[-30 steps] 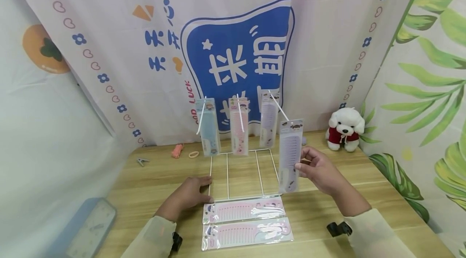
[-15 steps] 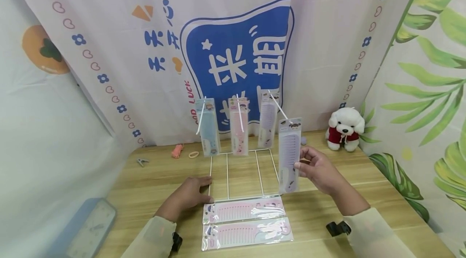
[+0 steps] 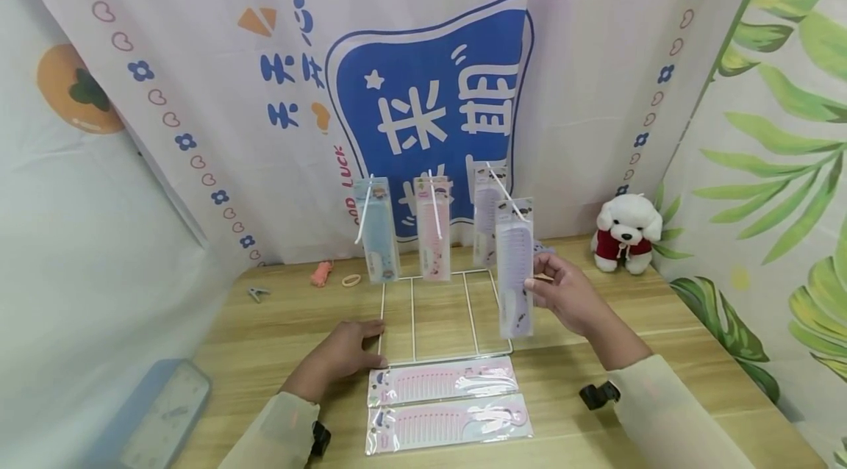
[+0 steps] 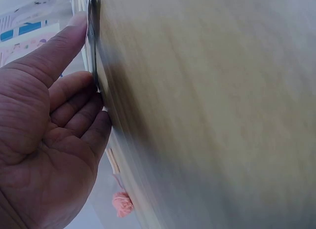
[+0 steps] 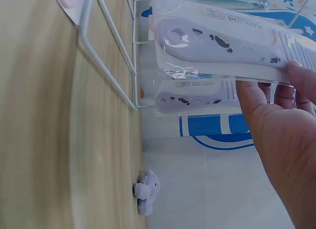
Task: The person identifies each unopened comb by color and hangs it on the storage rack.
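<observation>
My right hand (image 3: 562, 292) pinches the edge of a packaged purple comb (image 3: 514, 274) between thumb and fingers. The top of its pack overlaps the front end of the right hook (image 3: 506, 190) of a white wire rack (image 3: 413, 322). Farther back on that hook hangs another packaged purple comb (image 3: 485, 223), seen behind the held one in the right wrist view. A blue comb pack (image 3: 379, 241) and a pink comb pack (image 3: 433, 237) hang on the other hooks. My left hand (image 3: 344, 351) rests its thumb and fingertips at the left side of the rack's base, fingers relaxed.
Two pink comb packs (image 3: 443, 381) lie flat before the rack. Behind are an orange yarn bundle (image 3: 322, 274), a ring (image 3: 351, 280), a small clip (image 3: 258, 293) and a white plush dog (image 3: 627, 234). A purple plush toy (image 5: 147, 192) sits beyond the rack; a pale blue-grey box (image 3: 168, 410) stands left.
My right hand has moved the held purple comb back and slightly left along the right hook, toward the comb behind it. The left hand stays at the rack's base.
</observation>
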Available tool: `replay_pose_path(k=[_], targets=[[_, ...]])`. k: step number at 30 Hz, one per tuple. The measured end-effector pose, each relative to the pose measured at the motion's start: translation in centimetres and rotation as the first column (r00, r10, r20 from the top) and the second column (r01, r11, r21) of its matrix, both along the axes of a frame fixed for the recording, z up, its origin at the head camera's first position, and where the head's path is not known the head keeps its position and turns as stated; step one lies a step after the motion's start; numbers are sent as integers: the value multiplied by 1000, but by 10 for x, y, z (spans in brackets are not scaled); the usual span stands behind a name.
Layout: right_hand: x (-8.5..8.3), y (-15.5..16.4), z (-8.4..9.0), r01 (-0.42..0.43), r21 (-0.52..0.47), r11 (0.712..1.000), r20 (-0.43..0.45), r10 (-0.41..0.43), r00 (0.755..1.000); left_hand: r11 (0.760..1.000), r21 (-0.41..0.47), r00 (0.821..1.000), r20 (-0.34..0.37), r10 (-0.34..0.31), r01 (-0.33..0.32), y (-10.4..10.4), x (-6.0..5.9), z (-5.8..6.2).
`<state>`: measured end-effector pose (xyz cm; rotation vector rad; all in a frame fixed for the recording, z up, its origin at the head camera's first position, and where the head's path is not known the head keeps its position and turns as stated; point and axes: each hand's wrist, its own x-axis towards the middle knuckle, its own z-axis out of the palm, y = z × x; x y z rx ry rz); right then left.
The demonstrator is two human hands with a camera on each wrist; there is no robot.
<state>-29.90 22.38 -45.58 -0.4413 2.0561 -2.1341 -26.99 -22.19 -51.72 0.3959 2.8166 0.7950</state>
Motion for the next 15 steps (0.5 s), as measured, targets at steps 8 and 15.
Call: replay_pose_path(k=[8, 15], targets=[[-40, -15, 3, 52, 13, 999, 19, -52, 998, 1000, 13, 1000, 13, 14, -14, 1, 3, -2], [-69, -24, 10, 110, 41, 993, 33, -111, 993, 1000, 9, 1000, 3, 16, -16, -1, 0, -3]])
